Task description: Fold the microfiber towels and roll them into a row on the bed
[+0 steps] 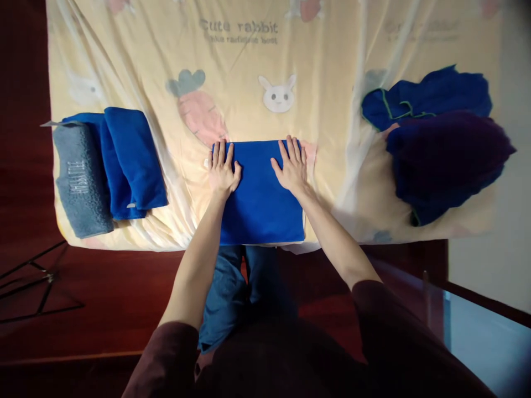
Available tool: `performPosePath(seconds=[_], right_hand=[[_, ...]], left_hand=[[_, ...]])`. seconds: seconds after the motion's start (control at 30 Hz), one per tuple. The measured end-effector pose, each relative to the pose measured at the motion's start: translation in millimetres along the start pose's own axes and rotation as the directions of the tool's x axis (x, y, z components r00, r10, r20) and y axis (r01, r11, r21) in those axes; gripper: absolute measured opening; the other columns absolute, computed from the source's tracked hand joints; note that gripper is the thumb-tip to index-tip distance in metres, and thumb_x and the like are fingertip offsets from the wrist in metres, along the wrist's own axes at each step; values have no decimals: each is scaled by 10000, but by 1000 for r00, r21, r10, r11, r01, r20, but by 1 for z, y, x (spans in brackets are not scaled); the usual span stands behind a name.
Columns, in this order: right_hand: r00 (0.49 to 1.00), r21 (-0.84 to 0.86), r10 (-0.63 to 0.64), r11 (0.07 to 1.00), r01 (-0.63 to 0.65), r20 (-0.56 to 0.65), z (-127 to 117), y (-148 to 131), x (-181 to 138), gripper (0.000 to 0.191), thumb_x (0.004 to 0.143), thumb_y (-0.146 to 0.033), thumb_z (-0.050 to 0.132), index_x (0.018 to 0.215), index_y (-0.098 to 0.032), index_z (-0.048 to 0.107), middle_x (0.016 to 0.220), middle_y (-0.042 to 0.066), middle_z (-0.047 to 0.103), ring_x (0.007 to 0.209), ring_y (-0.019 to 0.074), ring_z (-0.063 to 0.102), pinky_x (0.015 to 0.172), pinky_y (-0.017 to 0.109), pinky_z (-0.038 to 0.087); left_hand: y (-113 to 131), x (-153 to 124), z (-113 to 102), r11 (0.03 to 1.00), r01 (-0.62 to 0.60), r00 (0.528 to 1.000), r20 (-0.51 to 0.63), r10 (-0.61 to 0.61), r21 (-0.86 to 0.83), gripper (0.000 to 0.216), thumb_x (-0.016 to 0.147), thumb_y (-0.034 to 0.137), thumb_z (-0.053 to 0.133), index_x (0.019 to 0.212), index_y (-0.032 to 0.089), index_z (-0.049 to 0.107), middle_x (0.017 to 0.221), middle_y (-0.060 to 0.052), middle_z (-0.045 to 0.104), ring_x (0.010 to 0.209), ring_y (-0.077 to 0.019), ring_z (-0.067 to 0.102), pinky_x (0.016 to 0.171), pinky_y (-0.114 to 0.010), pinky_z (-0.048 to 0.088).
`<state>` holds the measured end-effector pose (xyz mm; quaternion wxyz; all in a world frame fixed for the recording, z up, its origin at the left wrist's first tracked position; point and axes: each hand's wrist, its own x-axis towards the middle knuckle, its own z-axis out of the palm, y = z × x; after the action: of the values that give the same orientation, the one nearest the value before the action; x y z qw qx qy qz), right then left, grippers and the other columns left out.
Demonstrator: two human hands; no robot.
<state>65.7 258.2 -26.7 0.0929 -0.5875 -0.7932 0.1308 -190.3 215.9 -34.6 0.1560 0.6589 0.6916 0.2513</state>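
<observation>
A blue towel (262,193) lies flat, as a neat rectangle, at the near edge of the bed right in front of me. My left hand (223,171) rests palm down on its far left corner, fingers spread. On the far right corner my right hand (292,168) lies flat too, fingers apart and thumb pointing inward. Neither hand grips the cloth. A small white tag (206,163) shows beside my left fingers.
Folded blue towels (135,160) and a grey towel (83,182) with stitched lettering lie at the left. Crumpled dark blue cloths (448,160) are heaped at the right. The yellow sheet (240,66) has rabbit and carrot prints. A black stand (45,287) is on the floor, lower left.
</observation>
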Motion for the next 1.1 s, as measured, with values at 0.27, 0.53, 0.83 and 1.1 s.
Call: performPosePath(seconds=[0.27,0.53,0.83,1.1], right_hand=[[985,-28,-160,986,162,64,-31,-58,-89,711,1111,-467,387,1731,-159,224,1802,119,125,1687,334,61,1338,687,48],[997,63,-28,998,23,77,-23,8,-179,682,1117,-494,351,1729,-210,248,1797,95,178,1680,302,143,1358,626,138],[999,55,-38,998,36,33,-17,5,-174,689,1106,-472,355,1717,-165,273,1793,123,182,1680,287,144,1358,610,120],[996,65,53,997,-48,-73,-15,-16,-201,695,1106,-446,320,1682,-58,328,1748,203,276,1660,313,216,1349,600,120]], left_hand=[[57,-70,-34,988,-153,980,127,156,-28,674,1048,465,445,1634,131,446,1773,-111,232,1676,-297,97,1385,-541,27],[21,-165,-54,998,28,990,139,-35,51,638,1064,449,446,1656,210,438,1771,-57,238,1665,-276,170,1384,-534,136],[19,-159,-47,998,23,993,111,-28,54,652,1047,427,454,1657,197,430,1773,-77,232,1667,-272,166,1383,-518,119],[40,-202,-65,986,105,988,96,-118,132,657,1071,379,386,1658,84,385,1763,-190,209,1666,-311,157,1364,-558,146]])
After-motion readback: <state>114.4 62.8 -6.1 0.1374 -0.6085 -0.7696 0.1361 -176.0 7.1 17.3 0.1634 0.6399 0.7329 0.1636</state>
